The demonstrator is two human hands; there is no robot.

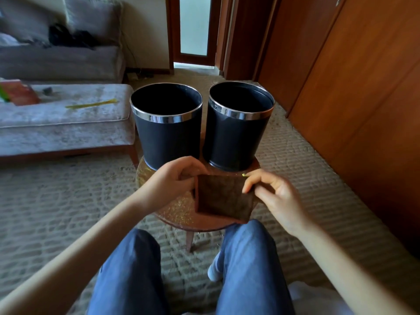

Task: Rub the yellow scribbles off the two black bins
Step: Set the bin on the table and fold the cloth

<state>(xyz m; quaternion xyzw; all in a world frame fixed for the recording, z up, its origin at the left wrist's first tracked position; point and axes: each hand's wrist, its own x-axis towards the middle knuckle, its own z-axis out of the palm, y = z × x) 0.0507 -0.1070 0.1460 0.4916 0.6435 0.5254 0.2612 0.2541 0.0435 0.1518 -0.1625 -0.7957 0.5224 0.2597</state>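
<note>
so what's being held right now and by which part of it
A brown cloth, between both hands: the left hand grips its left edge, the right hand pinches its upper right edge.

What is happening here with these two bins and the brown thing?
A seated person holds a brown cloth in both hands. The left hand grips its left edge and the right hand pinches its right edge. The left bin and the right bin stand upright side by side on a small round table, behind the cloth. The cloth is not on either bin yet. No yellow scribbles show on the sides facing the camera.
</note>
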